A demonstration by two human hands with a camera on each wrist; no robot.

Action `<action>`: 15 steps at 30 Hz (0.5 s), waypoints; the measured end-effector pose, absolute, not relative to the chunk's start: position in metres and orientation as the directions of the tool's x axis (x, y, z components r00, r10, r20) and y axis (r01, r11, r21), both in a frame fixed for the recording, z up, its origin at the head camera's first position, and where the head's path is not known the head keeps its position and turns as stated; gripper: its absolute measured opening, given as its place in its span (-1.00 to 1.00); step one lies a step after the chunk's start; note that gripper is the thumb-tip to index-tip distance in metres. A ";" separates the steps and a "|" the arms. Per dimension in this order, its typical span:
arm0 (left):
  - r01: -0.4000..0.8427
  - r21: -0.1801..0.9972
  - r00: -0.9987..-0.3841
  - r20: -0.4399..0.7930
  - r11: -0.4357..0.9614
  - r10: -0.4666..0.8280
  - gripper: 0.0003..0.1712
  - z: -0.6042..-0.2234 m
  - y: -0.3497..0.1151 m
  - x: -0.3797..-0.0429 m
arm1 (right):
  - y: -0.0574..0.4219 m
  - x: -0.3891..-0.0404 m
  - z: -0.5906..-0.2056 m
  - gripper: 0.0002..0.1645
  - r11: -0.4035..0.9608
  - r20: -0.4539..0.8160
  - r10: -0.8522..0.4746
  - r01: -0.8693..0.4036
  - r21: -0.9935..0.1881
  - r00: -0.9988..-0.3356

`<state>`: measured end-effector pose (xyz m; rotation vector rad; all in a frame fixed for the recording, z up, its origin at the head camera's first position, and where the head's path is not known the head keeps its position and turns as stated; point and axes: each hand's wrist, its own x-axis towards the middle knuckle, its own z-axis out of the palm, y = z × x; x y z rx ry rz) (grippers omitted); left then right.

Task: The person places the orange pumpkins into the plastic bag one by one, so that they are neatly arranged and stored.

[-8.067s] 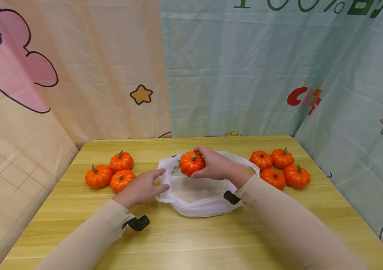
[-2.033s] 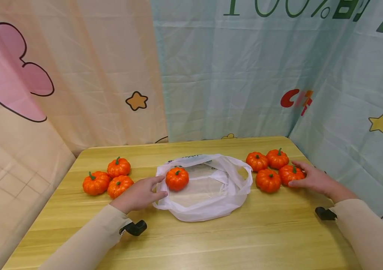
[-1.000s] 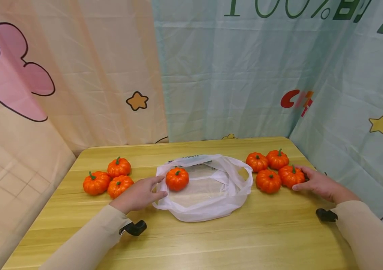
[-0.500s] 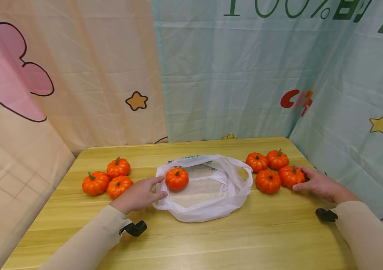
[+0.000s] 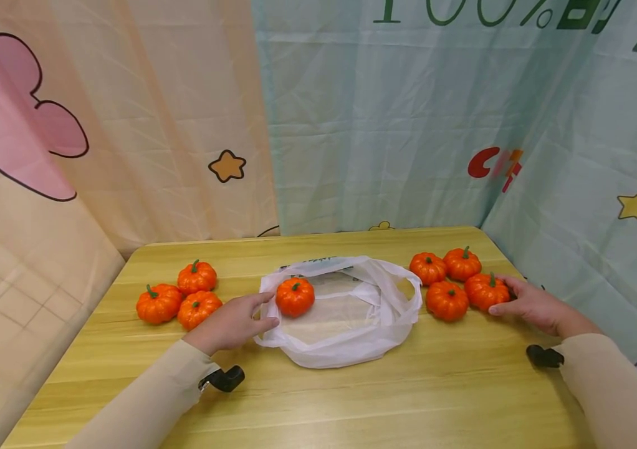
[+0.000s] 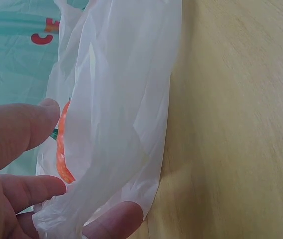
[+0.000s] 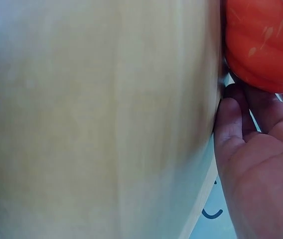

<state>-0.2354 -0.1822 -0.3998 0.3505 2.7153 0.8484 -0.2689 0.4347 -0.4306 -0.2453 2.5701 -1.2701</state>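
Observation:
A white plastic bag (image 5: 346, 352) lies with its mouth open mid-table, with one small orange pumpkin (image 5: 295, 297) inside at its left. My left hand (image 5: 234, 324) is at the bag's left rim. In the left wrist view, the bag's film passes between fingers of that hand (image 6: 12, 149), with one fingertip outside it. On the right, my right hand (image 5: 537, 308) holds the outer side of a pumpkin (image 5: 482, 293), thumb in front and fingers behind. The right wrist view shows that pumpkin (image 7: 261, 45) against the fingers (image 7: 228, 117).
Several pumpkins form the right cluster, including a front one (image 5: 447, 302) and a back one (image 5: 462, 264). Three more sit left, one (image 5: 159, 304) outermost; my left hand partly overlaps the nearest. Printed curtains (image 5: 352, 125) stand behind the wooden table (image 5: 318, 411).
Eight seconds ago my right hand held a pumpkin over the bag; that pumpkin now lies inside. The right hand has moved to the right cluster. Little differs over the last second.

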 end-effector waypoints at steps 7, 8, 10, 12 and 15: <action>0.164 0.566 -0.935 -0.172 0.808 0.310 -0.15 -0.400 -0.185 -0.237 | 0.437 -0.269 -0.428 0.08 0.621 -0.170 -0.265 -0.033 -0.783 -0.949; 0.171 0.559 -0.935 -0.168 0.812 0.313 -0.14 -0.400 -0.185 -0.237 | 0.437 -0.269 -0.427 0.10 0.623 -0.175 -0.260 -0.027 -0.782 -0.950; 0.186 0.545 -0.935 -0.158 0.817 0.318 -0.14 -0.401 -0.186 -0.237 | 0.439 -0.268 -0.425 0.13 0.618 -0.179 -0.252 -0.016 -0.786 -0.951; 0.191 0.539 -0.935 -0.155 0.820 0.320 -0.14 -0.401 -0.186 -0.238 | 0.439 -0.267 -0.421 0.15 0.612 -0.179 -0.247 -0.010 -0.791 -0.952; 0.193 0.541 -0.934 -0.153 0.819 0.322 -0.14 -0.400 -0.186 -0.238 | 0.436 -0.267 -0.414 0.17 0.612 -0.174 -0.250 -0.016 -0.790 -0.953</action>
